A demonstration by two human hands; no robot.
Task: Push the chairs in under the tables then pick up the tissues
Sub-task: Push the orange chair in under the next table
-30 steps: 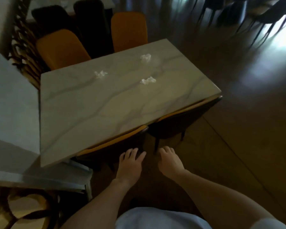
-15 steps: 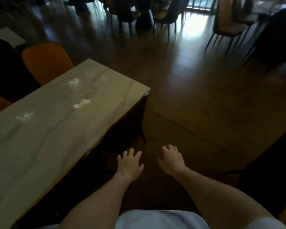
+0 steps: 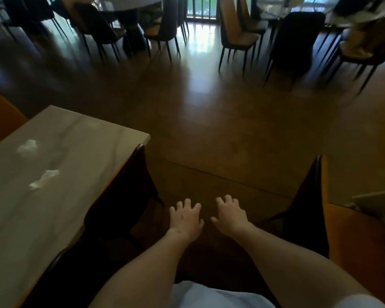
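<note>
Nearest, a pale garment [image 3: 218,296] at the bottom edge, with both bare forearms stretched forward over the dark wooden floor [image 3: 209,134]. Left hand [image 3: 185,218] and right hand [image 3: 230,215] side by side, slightly apart, fingers spread and loosely bent, gripping nothing, touching nothing.

To the left, a marble-patterned counter [image 3: 60,210], with a dark-backed chair [image 3: 129,196] tucked against its near edge. On the counter, two crumpled white tissues: one [image 3: 43,179] nearer, another [image 3: 27,147] beyond it, both well apart from the hands.

To the right, an orange chair with a dark back [image 3: 309,205], standing out in the open floor.

Farther off, blurred dark chairs [image 3: 165,30] on thin legs around other tables, and a bright window [image 3: 200,7].
</note>
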